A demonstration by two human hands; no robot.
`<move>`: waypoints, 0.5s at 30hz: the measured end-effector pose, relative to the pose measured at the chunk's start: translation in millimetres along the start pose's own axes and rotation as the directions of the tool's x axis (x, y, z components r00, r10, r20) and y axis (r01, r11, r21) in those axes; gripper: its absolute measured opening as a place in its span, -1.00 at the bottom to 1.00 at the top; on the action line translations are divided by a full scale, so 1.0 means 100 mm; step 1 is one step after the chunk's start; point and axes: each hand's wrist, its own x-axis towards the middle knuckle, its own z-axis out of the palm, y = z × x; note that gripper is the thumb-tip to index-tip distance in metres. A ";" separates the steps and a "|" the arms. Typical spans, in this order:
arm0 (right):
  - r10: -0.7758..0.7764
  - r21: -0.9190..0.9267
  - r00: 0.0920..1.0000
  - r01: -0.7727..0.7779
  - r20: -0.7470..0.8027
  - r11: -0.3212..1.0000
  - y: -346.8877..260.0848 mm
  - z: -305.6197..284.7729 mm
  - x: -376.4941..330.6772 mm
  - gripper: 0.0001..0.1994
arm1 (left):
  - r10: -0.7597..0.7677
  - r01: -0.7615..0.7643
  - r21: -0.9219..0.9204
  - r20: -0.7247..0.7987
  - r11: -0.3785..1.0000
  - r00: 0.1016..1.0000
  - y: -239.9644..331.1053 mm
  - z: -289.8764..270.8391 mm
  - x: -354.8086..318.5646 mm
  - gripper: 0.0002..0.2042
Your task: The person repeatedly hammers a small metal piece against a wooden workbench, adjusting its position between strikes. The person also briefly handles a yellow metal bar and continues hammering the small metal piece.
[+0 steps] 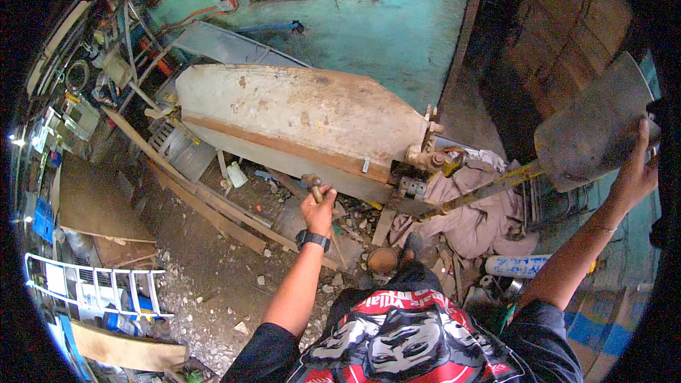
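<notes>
My left hand (318, 209) is closed around a stubby brownish metal piece (311, 181) that looks like a hammer head; the handle is mostly hidden by the fist. It hovers just in front of the long worn bench (298, 103), whose top is whitish with a brown edge. Off to the right, my right hand (635, 170) grips the outer edge of a dark grey rounded panel (585, 128), its fingers partly hidden. A worn yellow bar (496, 186) runs from this panel down to a rusty metal fitting (418, 158) at the bench's right end.
Crumpled pinkish cloth (472, 202) lies under the bar. A small brown pot (383, 261) stands by my feet amid rubble. Long wooden boards (213, 202) lie left of the bench. A white rack (99, 287) and clutter fill the left side; a pale cylinder (514, 265) lies right.
</notes>
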 end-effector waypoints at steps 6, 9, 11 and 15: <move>-0.268 0.188 0.947 0.300 -0.177 0.935 -0.50 0.29 -1.22 -0.76 | -0.009 0.023 0.133 -0.106 0.991 0.994 -0.43 0.35 0.38 -0.81; -0.204 0.194 0.891 0.135 0.406 0.972 -0.47 0.73 -2.41 -0.72 | -0.080 0.109 0.161 -0.175 0.981 0.981 -0.64 0.55 0.50 -0.83; 0.127 -0.003 0.858 -0.145 0.498 0.989 -0.20 1.24 -3.05 -0.72 | -0.215 0.227 0.038 -0.208 0.973 0.954 -0.79 0.71 0.61 -0.83; 0.456 0.011 0.716 -0.543 0.528 0.840 0.58 2.09 -3.70 -0.68 | -0.275 0.262 -0.090 -0.187 0.961 0.943 -1.15 0.97 0.92 -0.80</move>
